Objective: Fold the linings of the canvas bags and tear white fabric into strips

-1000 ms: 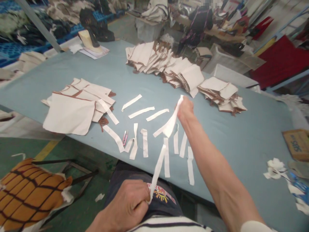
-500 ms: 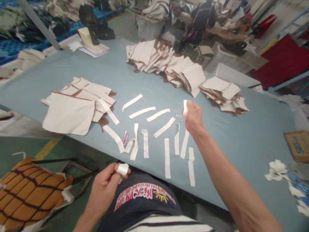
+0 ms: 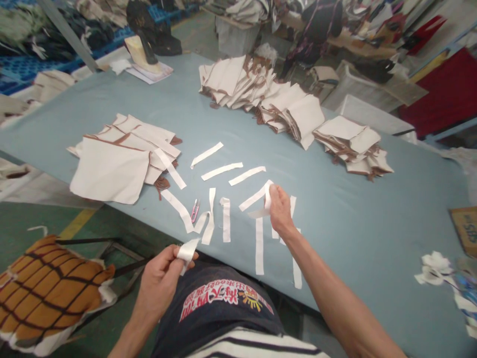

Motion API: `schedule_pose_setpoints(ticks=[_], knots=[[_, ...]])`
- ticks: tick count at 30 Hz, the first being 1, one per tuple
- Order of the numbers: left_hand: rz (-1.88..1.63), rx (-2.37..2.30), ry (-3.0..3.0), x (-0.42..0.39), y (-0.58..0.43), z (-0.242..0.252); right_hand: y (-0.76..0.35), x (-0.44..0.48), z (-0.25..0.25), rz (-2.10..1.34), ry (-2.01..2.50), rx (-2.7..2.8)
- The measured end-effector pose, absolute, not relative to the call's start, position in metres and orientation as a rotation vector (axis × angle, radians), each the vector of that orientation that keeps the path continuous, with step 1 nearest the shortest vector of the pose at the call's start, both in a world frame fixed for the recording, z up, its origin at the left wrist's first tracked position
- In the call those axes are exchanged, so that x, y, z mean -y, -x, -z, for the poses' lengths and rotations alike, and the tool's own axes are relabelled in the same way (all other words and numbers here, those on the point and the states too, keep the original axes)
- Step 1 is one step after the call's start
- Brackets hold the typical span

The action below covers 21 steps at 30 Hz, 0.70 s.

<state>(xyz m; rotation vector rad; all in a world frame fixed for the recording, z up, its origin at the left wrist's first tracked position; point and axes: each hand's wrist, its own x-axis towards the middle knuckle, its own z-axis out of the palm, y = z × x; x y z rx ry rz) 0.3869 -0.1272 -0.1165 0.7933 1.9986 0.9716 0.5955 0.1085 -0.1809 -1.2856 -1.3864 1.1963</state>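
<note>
My left hand [image 3: 166, 271] is closed on a folded white fabric strip [image 3: 187, 251], held just in front of the table's near edge. Over the table, my right hand [image 3: 281, 206] pinches another white strip [image 3: 267, 196], whose loose end hangs toward the left. Several white strips lie spread on the blue-green table around it, among them a strip [image 3: 259, 248] below the hand and a strip [image 3: 221, 171] farther back. Pink thread snips [image 3: 195, 211] rest between the strips. My right hand and forearm partly cover some strips at the right.
Cream fabric pieces with brown edging [image 3: 112, 166] are piled at the left of the table [image 3: 372, 238]. More stacks [image 3: 290, 109] line the far side. A cardboard box [image 3: 464, 231] and white scraps [image 3: 434, 268] sit at the right. A cushioned stool [image 3: 48, 293] stands at lower left.
My right hand has moved left and nearer to me with its strip. The strip in my left hand now sticks up more at its free end. The view has shifted slightly.
</note>
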Motion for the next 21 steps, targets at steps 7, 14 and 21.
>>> schedule_pose_setpoints(ticks=[7, 14, 21], knots=[[-0.993, -1.979, -0.706, 0.124, -0.389, 0.121, -0.599, -0.075, 0.226, -1.182, 1.287, 1.505], [-0.99, -1.955, -0.686, 0.123, -0.39, 0.13, -0.61, -0.011, 0.291, -1.35, 1.369, 1.472], [-1.005, -1.917, -0.722, 0.114, -0.389, 0.133, -0.614, 0.026, 0.314, -1.572, 1.425, 1.189]])
